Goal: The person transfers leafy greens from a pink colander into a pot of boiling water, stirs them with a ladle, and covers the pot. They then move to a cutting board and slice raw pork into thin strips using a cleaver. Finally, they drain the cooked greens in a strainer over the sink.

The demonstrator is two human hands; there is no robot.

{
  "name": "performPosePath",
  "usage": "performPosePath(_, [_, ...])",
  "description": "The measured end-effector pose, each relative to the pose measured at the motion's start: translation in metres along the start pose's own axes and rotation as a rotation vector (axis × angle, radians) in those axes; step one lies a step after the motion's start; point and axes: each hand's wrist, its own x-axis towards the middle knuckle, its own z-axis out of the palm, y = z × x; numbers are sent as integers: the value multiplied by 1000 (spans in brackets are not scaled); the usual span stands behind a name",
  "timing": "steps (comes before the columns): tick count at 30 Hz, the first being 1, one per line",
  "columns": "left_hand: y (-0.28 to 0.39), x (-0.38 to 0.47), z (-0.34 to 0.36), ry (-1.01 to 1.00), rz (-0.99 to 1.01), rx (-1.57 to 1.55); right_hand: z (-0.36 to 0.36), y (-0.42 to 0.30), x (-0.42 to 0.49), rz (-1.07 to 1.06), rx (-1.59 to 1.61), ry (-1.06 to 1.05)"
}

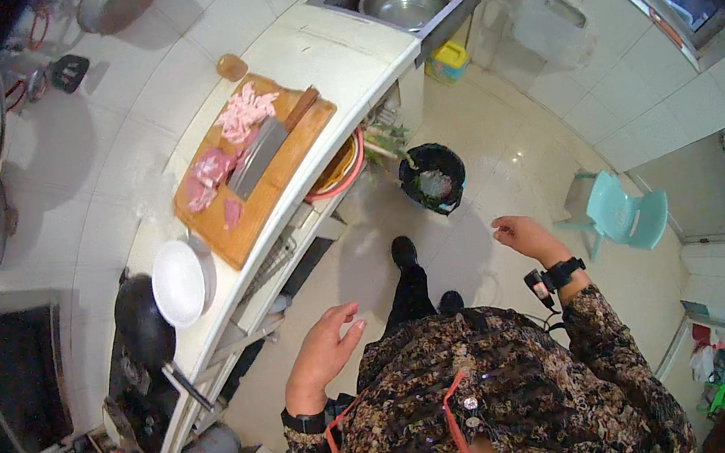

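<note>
My left hand point(325, 350) is in the air before my body, fingers apart and holding nothing. Away to the right, my right hand point(527, 239) also hangs empty over the floor, its fingers loosely curled. On the counter lies a wooden cutting board point(300, 159), with sliced raw meat point(246, 110) at its far end and a larger piece of raw meat point(212, 170) nearer. A cleaver point(262, 157) with a wooden handle rests across the board beside the meat. A white bowl point(178, 283) stands by the board's near left corner.
A black-lined waste bin point(433, 180) stands on the floor ahead, and a turquoise plastic chair point(625, 211) is at the right. The sink point(370, 11) holds a metal basin point(406, 5). A black wok point(143, 321) sits on the stove at the left. The counter edge point(320, 157) curves past my left side.
</note>
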Motion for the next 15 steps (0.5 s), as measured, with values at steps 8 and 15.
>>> performPosePath(8, [-11,72,-90,58,124,-41,-61,-92,46,33,-146,3])
performPosePath(15, [-4,98,-129,53,152,27,-58,-125,71,-22,-182,-53])
